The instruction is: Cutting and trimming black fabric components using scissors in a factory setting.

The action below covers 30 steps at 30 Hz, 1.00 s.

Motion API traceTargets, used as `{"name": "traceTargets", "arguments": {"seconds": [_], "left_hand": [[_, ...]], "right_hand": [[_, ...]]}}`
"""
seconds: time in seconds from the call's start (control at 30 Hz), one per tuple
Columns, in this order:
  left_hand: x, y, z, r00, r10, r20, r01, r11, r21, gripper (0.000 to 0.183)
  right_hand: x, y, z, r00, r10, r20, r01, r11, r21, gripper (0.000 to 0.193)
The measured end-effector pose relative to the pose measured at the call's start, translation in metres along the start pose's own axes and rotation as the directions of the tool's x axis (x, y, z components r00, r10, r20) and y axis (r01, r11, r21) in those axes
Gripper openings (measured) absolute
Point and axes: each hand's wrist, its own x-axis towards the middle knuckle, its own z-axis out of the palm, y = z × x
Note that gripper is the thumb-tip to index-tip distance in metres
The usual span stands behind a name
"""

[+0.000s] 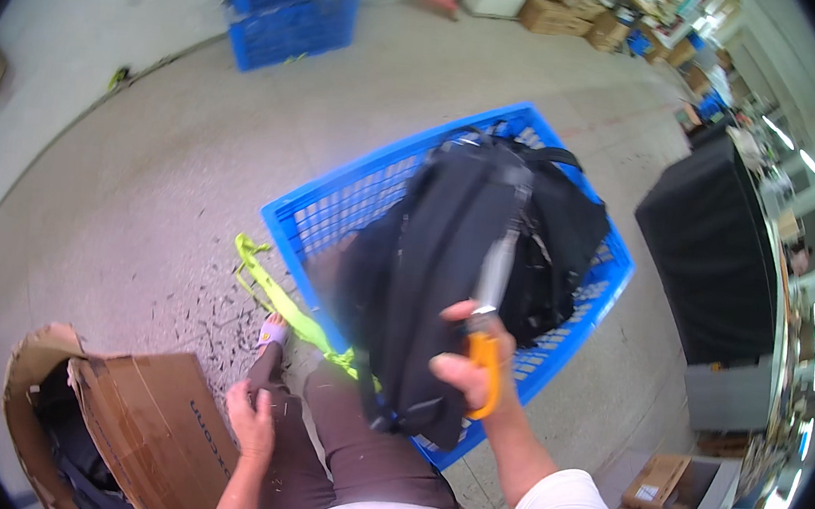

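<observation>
My right hand [507, 366] is closed round the orange handles of a pair of scissors [486, 387]. The long metal blades point away from me over a black backpack [451, 219]. That bag lies in a blue plastic basket [312, 197] in front of my legs, its near end reaching over the basket's near side toward my lap. Above my left thigh hovers my left hand [252, 421], holding nothing, thumb and fingers apart. A yellow-green strap [283, 306] trails from the floor toward the basket's near-left side.
An opened cardboard box [148, 411] with dark items inside stands at my left. Dark scraps [220, 334] litter the floor beside my foot. Stacked blue crates [294, 14] stand by the far wall. A black-covered block [711, 252] and small cartons [657, 482] are to the right.
</observation>
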Motion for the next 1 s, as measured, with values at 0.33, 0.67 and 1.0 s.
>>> {"name": "traceTargets", "arguments": {"seconds": [0.33,0.67,1.0], "left_hand": [[0.051,0.193,-0.244,0.803,0.560,-0.206,-0.592,0.704,-0.393,0.117],[0.018,0.044,-0.265,0.965,0.153,0.215,0.039,0.725,-0.687,0.030],[0.004,0.052,-0.257,0.985,0.163,0.055,-0.068,0.668,-0.741,0.017]], "right_hand": [[-0.061,-0.122,0.042,0.614,-0.455,0.645,-0.177,0.717,0.675,0.045],[-0.056,-0.117,0.043,0.455,-0.182,0.872,-0.285,0.898,0.336,0.040],[-0.068,-0.089,0.000,0.621,0.204,0.757,-0.525,0.825,0.209,0.048]]}}
